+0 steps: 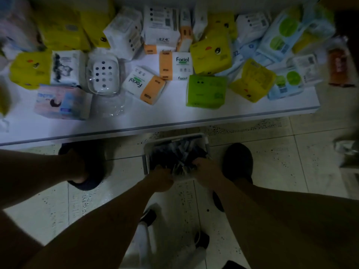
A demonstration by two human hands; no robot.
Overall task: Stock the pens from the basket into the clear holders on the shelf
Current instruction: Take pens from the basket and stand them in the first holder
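Speckled pale floor tiles [262, 166] carry a white rectangular plastic basket [147, 152] of dark pens [174, 152], below the white shelf [155, 121] of tissue packs. Left hand [162, 176] and right hand [206, 168] both reach into the pens; whether either grip is closed cannot be told.

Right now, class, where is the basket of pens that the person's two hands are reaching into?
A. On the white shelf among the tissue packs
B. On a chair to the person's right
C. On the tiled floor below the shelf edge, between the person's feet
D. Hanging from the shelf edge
C: the basket sits on the tiled floor below the shelf edge, with the left hand and right hand in it.
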